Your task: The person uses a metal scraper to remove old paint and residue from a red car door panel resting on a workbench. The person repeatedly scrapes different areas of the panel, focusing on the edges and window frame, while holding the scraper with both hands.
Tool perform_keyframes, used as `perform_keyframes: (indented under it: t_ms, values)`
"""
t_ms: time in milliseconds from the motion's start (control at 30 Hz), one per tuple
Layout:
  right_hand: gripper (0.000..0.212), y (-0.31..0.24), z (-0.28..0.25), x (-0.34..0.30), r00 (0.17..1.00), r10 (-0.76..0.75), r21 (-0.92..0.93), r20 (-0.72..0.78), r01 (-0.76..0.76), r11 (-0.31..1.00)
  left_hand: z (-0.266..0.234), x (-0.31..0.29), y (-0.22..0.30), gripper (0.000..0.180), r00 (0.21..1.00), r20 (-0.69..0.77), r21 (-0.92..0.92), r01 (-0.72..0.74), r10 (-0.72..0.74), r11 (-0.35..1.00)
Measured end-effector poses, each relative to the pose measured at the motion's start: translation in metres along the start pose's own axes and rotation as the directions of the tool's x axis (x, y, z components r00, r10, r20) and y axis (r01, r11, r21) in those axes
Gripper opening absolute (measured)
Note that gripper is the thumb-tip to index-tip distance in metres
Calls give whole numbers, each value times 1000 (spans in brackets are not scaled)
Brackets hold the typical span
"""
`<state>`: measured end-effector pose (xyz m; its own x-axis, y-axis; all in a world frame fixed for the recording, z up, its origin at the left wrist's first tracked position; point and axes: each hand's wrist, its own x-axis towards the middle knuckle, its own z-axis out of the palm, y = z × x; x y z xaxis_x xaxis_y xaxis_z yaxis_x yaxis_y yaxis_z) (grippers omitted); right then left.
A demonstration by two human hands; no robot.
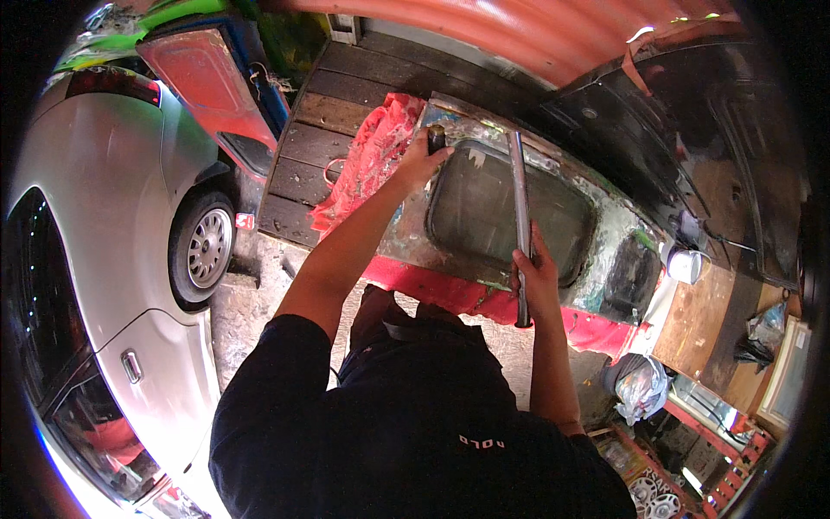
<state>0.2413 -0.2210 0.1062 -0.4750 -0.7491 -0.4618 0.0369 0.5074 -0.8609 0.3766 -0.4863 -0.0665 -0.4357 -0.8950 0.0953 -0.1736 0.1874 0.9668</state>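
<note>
My left hand (418, 163) is closed around a short dark cylinder (436, 137) with a brownish end, near the far left corner of a worn vehicle panel. What the cylinder belongs to I cannot make out. In my right hand (539, 275) is a long grey metal pipe (520, 190), gripped near its lower end and slanting away across the panel. The panel (413, 232) has patchy, scraped paint and a rounded, greyish window-like area (484, 208) in its middle. Beneath it lies red cloth (380, 160), bunched at the left and showing along the near edge.
A silver car (104, 199) stands close on the left. A red door-like panel (203, 78) leans behind it. Dark wooden planks (333, 117) carry the work. Large black panels (666, 112) rise at the far right; a white container (686, 265) and a plastic bag (641, 389) sit nearer.
</note>
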Motion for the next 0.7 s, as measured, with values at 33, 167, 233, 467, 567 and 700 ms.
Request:
perform_keyframes:
  t_ms: [33, 167, 233, 467, 567, 700]
  values:
    - [67, -5, 1, 5, 1000, -6, -50, 21, 7, 999, 2, 2, -6, 51, 999, 48, -40, 19, -17, 999]
    - [66, -22, 4, 26, 996, -37, -192, 80, 52, 980, 12, 8, -10, 53, 991, 114, -99, -57, 68, 993]
    - [65, -29, 5, 37, 994, -65, -226, 89, 83, 971, 16, 6, 0, 54, 989, 132, -117, -46, 61, 992]
    - [64, -70, 11, 56, 985, -147, -223, 95, 165, 961, 13, 7, 4, 57, 971, 233, -103, 85, -59, 991]
    - [65, -73, 12, 58, 983, -172, -241, 59, 181, 954, 13, 6, 14, 58, 962, 273, -50, 29, -14, 998]
    - [64, -54, 8, 63, 857, -500, -488, 122, 490, 722, 12, 6, 20, 58, 934, 355, -19, 42, -32, 999]
